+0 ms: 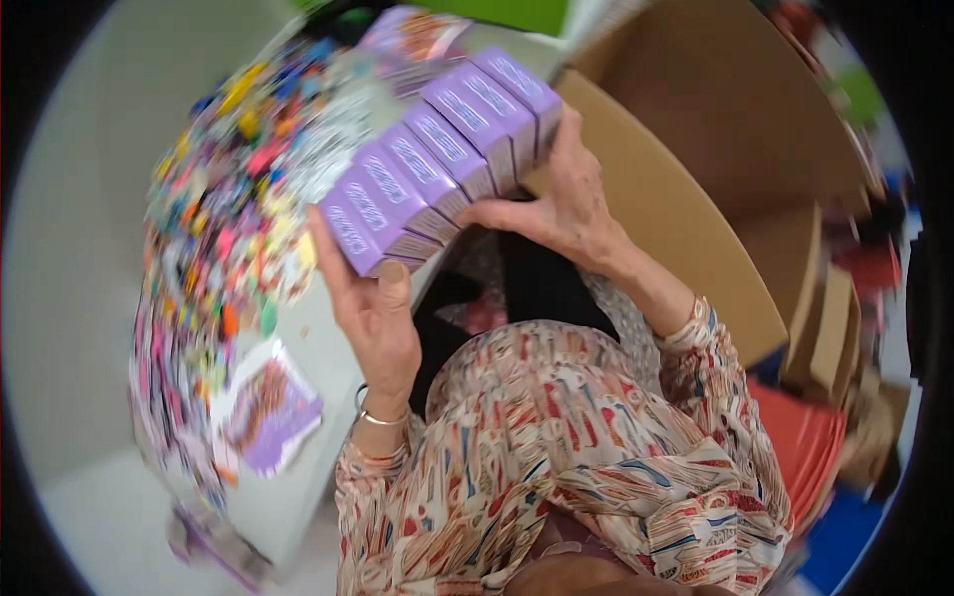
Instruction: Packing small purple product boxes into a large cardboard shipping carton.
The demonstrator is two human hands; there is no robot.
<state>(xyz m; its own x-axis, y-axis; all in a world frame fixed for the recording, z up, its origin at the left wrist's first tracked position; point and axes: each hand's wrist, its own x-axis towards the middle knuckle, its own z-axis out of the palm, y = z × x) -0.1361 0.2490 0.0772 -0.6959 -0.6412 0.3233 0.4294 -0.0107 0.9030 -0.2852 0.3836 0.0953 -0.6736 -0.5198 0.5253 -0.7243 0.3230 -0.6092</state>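
A row of several small purple boxes [422,164] is pressed together side by side between my two hands, slanting from lower left to upper right. My left hand [376,323] closes on the near left end, its thumb against the last box's end. Around the far right end wraps my right hand [566,204], with its thumb along the near side of the row. Some fingers of both hands are hidden behind the boxes. The row is held above my lap, at the edge of the white table [303,372].
A heap of small colourful pieces [234,223] covers the table's left side. One purple printed packet [270,409] lies near its front; another [415,45] lies beyond the boxes. A large open cardboard box [656,169] stands at right, with red material [805,447] below it.
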